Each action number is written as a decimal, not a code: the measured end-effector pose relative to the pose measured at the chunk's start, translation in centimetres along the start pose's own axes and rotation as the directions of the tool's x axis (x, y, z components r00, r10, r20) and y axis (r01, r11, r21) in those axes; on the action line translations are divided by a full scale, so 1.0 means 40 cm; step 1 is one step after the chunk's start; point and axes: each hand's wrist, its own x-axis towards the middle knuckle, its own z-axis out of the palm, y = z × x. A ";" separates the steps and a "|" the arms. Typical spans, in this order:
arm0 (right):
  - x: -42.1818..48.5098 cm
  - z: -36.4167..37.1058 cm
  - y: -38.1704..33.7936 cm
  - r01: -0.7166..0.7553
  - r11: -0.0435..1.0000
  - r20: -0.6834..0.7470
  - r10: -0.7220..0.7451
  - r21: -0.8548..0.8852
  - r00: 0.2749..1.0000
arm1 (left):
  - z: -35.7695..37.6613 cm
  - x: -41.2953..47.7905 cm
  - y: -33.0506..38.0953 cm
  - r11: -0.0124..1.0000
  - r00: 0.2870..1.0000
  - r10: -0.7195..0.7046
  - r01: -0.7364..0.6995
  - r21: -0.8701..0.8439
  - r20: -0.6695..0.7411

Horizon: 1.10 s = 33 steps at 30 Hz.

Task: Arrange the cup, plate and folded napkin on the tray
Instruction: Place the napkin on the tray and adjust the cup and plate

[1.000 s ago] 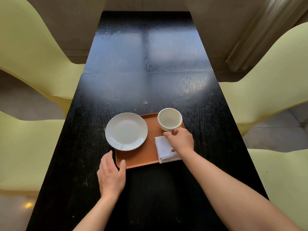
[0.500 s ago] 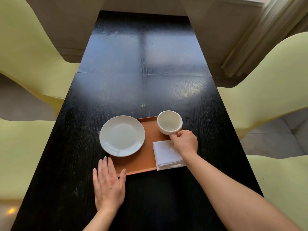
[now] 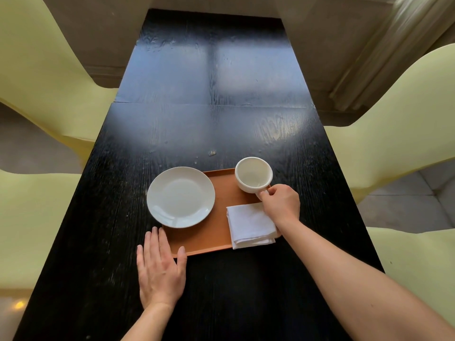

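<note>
An orange tray (image 3: pixel 216 230) lies on the black table. A white plate (image 3: pixel 181 197) rests on its left part and overhangs the left edge. The white cup (image 3: pixel 253 174) stands at the tray's far right corner, empty and upright. My right hand (image 3: pixel 282 204) pinches the cup's handle. A folded white napkin (image 3: pixel 250 225) lies on the tray's right near part, just under that hand, sticking out over the near edge. My left hand (image 3: pixel 160 269) lies flat on the table with fingers spread, thumb touching the tray's near left corner.
The long black table (image 3: pixel 211 107) stretches away from me, with a small crumb (image 3: pixel 212 152) beyond the tray. Pale yellow chairs stand on the left (image 3: pixel 49 75) and right (image 3: pixel 394 124). A curtain (image 3: pixel 384 45) hangs at the far right.
My right hand shifted from over the napkin to the cup's right side, gripping the handle. My left hand flattened on the table at the tray's corner. The view tilted slightly.
</note>
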 end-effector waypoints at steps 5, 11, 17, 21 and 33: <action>0.002 -0.005 0.003 0.016 1.000 -0.019 -0.016 -0.004 1.000 | -0.002 -0.002 0.001 1.000 1.000 -0.003 0.003 -0.012 -0.012; -0.002 0.003 0.001 0.010 1.000 -0.020 -0.009 0.030 1.000 | -0.002 -0.003 -0.001 1.000 1.000 0.005 -0.006 -0.020 -0.019; 0.012 0.002 0.000 0.014 0.998 0.023 -0.016 0.062 1.000 | 0.007 0.000 -0.006 0.999 1.000 0.004 -0.005 -0.032 -0.021; 0.009 -0.024 0.031 -0.023 0.989 -0.041 0.029 0.146 0.999 | 0.010 0.001 -0.008 1.000 1.000 0.001 -0.001 -0.031 -0.019; -0.078 0.021 0.133 -0.110 0.993 0.015 0.109 0.039 0.994 | -0.017 -0.001 -0.006 0.963 0.998 -0.064 0.057 -0.265 -0.019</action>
